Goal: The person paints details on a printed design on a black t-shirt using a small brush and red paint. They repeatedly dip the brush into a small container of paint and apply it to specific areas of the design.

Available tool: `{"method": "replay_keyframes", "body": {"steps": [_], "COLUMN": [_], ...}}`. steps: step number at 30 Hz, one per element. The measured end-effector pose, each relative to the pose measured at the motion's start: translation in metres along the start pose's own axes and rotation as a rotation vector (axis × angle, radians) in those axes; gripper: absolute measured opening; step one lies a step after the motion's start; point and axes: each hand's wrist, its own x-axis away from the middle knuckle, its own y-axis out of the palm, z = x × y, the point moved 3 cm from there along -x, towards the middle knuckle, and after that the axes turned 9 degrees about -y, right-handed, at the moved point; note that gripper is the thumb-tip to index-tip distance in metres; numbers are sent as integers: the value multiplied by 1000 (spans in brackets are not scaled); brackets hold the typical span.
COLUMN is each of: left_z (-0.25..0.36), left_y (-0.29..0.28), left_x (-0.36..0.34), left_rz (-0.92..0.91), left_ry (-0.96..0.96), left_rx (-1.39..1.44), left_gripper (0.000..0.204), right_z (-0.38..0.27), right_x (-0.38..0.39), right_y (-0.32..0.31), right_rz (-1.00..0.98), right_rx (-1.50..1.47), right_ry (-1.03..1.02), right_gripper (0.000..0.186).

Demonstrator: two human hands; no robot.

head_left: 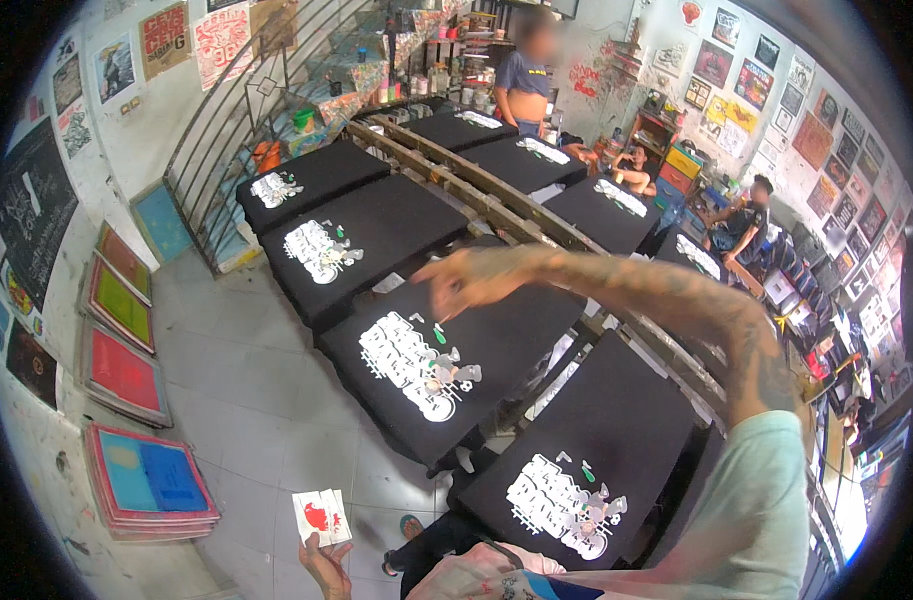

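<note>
Right now, down at the lower left, the left hand (327,568) has its grip pinched on a white card (317,518) with a red blotch, held up above the grey tiled floor (277,430). And over in the middle of the frame, the right hand (464,283) hangs above a black cloth panel (512,350), fingers bent downward; whether that grip is pinching anything, or touching the cloth, I cannot tell. Just below those fingers sits a bold white print (402,360) with grey and green bits, and toward the lower right a second panel (627,410) wears a matching one. Up the frame they go, more printed black panels in two rows, wooden beams (497,212) running between! Out to the left edge, colourful framed screens (127,370) lean by the wall, a blue-topped stack (162,475) nearest. At upper centre a person (525,95) stands by the far panels, with two more people seated at upper right, and posters (752,85) cover the wall beyond.
</note>
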Motion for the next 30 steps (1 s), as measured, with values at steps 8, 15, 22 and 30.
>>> {"method": "replay_keyframes", "body": {"steps": [8,15,22,30], "left_z": [1,0,-26,-53], "left_y": [1,16,15,39], "left_x": [24,19,11,-7], "left_rz": [95,85,306,283], "left_ry": [-2,33,61,44], "left_rx": [-44,33,168,154], "left_gripper": [49,36,36,38], "right_z": [-133,-87,33,105], "right_x": [-154,-116,-3,3], "right_y": [84,85,159,241], "right_rz": [299,491,666,583], "right_rx": [-442,-665,-603,-527], "right_ry": [-464,-356,72,42], "right_gripper": [24,19,10,13]}}
